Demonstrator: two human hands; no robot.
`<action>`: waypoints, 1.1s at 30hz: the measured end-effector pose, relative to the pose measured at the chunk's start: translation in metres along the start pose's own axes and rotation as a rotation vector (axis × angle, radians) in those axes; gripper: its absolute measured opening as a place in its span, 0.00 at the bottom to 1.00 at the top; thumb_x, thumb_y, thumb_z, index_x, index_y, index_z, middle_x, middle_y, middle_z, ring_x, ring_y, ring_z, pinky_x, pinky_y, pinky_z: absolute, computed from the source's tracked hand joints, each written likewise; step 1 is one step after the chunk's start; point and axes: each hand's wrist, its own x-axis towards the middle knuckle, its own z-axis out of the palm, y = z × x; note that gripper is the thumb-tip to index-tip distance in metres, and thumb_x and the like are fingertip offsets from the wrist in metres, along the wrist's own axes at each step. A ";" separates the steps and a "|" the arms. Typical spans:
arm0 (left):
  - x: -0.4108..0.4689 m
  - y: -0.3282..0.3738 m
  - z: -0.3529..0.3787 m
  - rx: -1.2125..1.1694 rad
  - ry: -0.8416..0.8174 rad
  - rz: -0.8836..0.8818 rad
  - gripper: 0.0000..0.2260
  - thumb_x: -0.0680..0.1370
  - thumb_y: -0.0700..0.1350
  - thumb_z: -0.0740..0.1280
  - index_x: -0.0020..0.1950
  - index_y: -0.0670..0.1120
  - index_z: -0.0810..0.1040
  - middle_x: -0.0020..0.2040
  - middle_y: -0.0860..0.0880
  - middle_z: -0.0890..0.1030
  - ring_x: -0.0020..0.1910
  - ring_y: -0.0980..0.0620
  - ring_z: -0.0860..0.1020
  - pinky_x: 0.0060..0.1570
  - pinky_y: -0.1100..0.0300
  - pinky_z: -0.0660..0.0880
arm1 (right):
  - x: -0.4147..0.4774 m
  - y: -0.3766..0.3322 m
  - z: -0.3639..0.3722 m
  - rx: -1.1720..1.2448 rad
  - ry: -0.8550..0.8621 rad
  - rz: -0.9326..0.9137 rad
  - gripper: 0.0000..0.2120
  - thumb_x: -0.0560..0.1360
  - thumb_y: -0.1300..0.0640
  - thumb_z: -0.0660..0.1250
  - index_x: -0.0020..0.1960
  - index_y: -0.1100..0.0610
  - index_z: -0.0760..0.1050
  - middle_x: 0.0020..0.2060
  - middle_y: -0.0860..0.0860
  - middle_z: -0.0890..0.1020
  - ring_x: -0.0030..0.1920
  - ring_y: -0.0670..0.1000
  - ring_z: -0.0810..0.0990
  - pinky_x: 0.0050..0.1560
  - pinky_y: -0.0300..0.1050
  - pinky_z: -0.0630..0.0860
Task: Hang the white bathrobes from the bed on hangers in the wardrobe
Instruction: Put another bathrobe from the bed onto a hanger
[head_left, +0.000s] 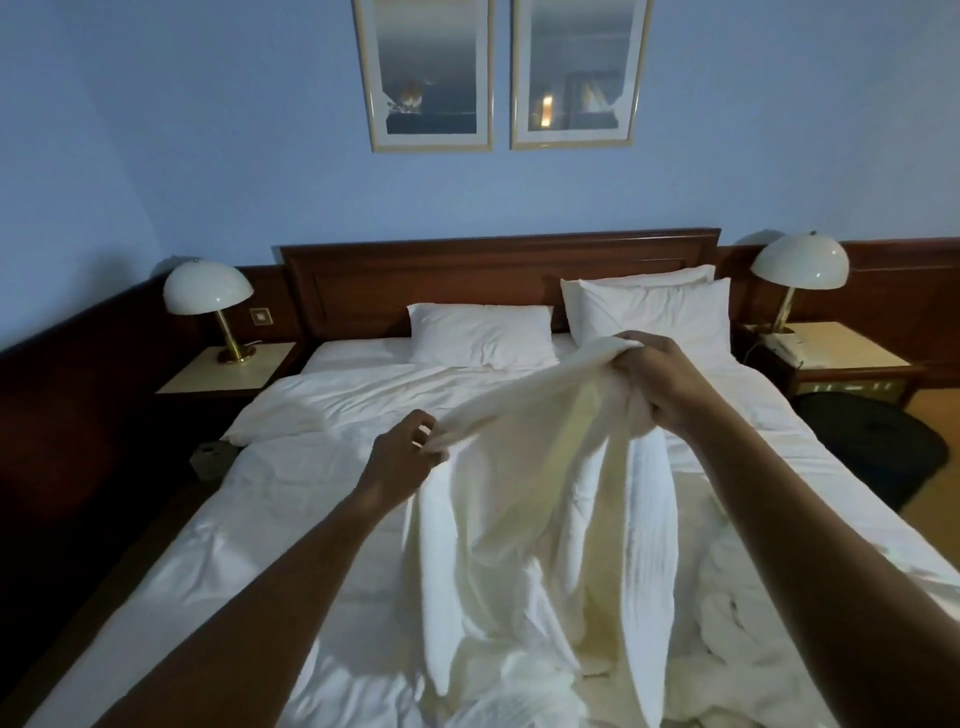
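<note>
Two grips, left hand (402, 457) and right hand (662, 379), tight on limp ribbed white bathrobe (519, 499).

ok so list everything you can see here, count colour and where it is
bathrobe: one, white, held up over the bed's middle, its lower end on the duvet
crumpled heap: one, white, on the bed's near right; possibly a second bathrobe
bed: one, white bedding, centre
pillows: three, white, against the headboard, two stacked at right
headboard: one, dark wood, behind the pillows
lamps: two, white domes on brass stems, one on each nightstand
nightstands: two, pale tops, either side of the bed
framed pictures: two, pale frames, on the blue wall
telephone: one, pale, on the right nightstand
left hand: pinches the bathrobe's edge
right hand: grips its bunched top
</note>
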 end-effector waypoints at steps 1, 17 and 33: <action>0.003 0.000 -0.008 -0.109 -0.056 -0.018 0.06 0.75 0.48 0.74 0.48 0.56 0.79 0.41 0.51 0.84 0.41 0.51 0.82 0.41 0.55 0.78 | 0.001 0.007 -0.003 -0.020 -0.003 0.020 0.14 0.76 0.63 0.59 0.50 0.56 0.84 0.45 0.61 0.85 0.45 0.60 0.84 0.43 0.56 0.81; -0.007 0.096 -0.040 -0.821 -0.381 -0.015 0.21 0.72 0.54 0.75 0.56 0.41 0.77 0.58 0.40 0.78 0.59 0.40 0.76 0.57 0.48 0.68 | -0.021 0.011 0.024 -0.619 -0.418 -0.384 0.17 0.70 0.45 0.78 0.55 0.48 0.77 0.45 0.42 0.82 0.45 0.43 0.81 0.46 0.45 0.76; -0.007 0.108 -0.064 -0.815 -0.318 0.085 0.36 0.69 0.65 0.76 0.47 0.32 0.69 0.48 0.43 0.70 0.47 0.43 0.66 0.47 0.46 0.59 | -0.028 0.003 0.041 -0.667 -0.387 -0.409 0.06 0.74 0.53 0.72 0.45 0.48 0.75 0.37 0.43 0.79 0.37 0.44 0.76 0.38 0.41 0.67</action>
